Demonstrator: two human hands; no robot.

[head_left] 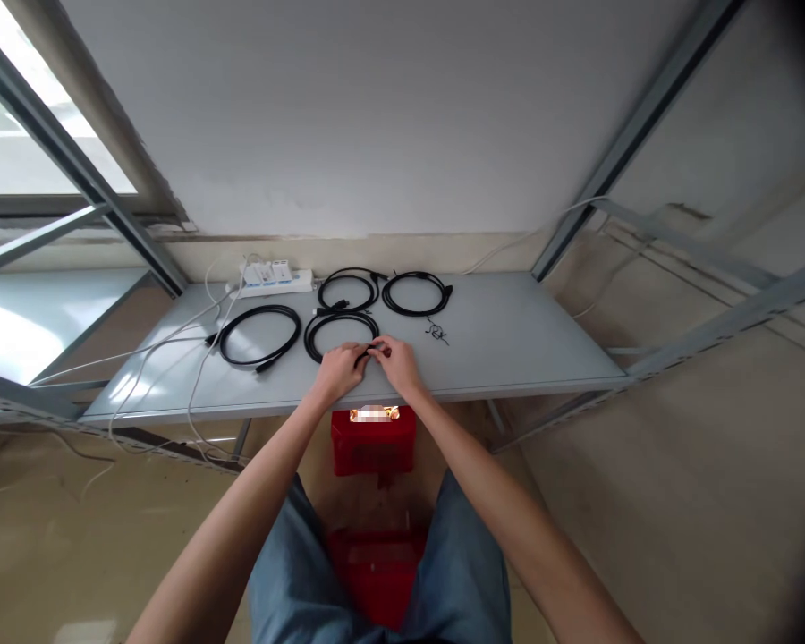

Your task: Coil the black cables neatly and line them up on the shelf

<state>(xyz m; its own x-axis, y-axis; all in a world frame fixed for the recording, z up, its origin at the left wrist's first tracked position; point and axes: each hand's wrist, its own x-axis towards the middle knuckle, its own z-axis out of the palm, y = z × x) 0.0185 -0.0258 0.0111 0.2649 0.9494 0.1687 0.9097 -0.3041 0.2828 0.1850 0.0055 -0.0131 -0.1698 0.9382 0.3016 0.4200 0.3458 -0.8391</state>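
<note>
since both sets of fingertips meet at one spot, i read them as closed: left hand and right hand pinch together on the near-right rim of the front coil, a black cable looped flat on the grey shelf near its front edge. the thin black bit between the thumbs is too small to tell, tie or cable end. my guess at the step: securing that loop at the pinch. next move calls for one hand holding the loop so it can't spring, fine finger work from the other. outward: left coil, back-left coil, back-right coil, loose ties to the right, white power strip at the back, red crate below.
</note>
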